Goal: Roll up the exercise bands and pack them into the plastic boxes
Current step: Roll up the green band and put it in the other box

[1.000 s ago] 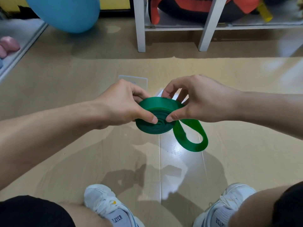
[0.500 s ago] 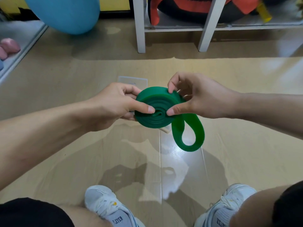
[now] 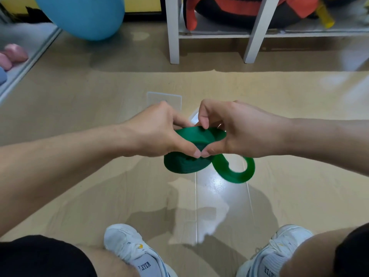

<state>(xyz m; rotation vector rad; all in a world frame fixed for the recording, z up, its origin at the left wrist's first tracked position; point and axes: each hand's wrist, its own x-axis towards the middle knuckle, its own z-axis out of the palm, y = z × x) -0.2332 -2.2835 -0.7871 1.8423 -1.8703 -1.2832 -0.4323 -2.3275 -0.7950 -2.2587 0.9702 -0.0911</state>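
Tipped flatter since half a second ago, that wide green rubber exercise band (image 3: 187,164), coil face no longer turned up toward the camera, and both thumbs now closed in to meet over its middle. Around it: glossy beige plank floor (image 3: 79,108), clear plastic box (image 3: 164,97) lying just beyond the knuckles and half hidden by them, big blue exercise ball (image 3: 85,15) top left, white shelf legs (image 3: 173,33) up top with an orange-and-black bag (image 3: 247,11) on the shelf, pink dumbbell (image 3: 14,54) at the left edge, white sneakers (image 3: 131,248) at the bottom. Left hand (image 3: 157,132) curled over the coil's left side, thumb pressed on top, fingers tucked behind. Right hand (image 3: 239,130) curled the same way on the right side, forefinger hooked down onto the top edge. Coil pinched between both hands above the floor, with an unrolled loop of tail sticking out lower right, under the right wrist, a bit blurry.
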